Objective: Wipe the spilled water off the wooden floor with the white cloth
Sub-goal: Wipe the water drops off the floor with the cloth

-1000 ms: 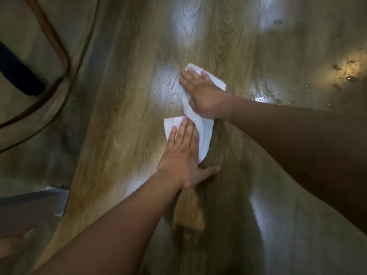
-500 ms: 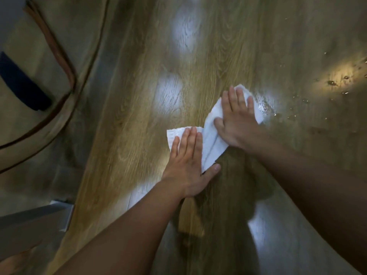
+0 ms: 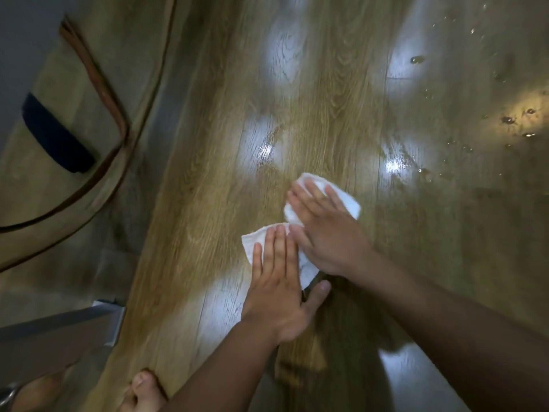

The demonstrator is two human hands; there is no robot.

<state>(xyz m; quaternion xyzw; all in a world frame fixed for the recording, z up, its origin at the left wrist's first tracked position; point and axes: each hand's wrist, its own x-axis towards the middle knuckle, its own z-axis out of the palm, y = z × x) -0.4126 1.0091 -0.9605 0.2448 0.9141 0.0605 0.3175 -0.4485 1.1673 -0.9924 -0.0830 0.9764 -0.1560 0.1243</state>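
Note:
A white cloth (image 3: 347, 202) lies crumpled on the wooden floor (image 3: 208, 188) near the middle of the view. My left hand (image 3: 279, 289) presses flat on the cloth's near left part with straight fingers. My right hand (image 3: 323, 230) presses flat on its far part, blurred by motion, and hides the cloth's middle. Water drops (image 3: 511, 123) glisten on the floor at the far right. A wet shine (image 3: 395, 168) lies just beyond the cloth to the right.
A tan fabric thing with brown piping and a dark blue patch (image 3: 56, 135) lies at the left. A grey metal edge (image 3: 59, 328) sits at the lower left. Bare toes (image 3: 142, 388) show at the bottom.
My right hand has swept the cloth's far end left and nearer, away from the wet patch. The left hand has stayed pressed on the near end.

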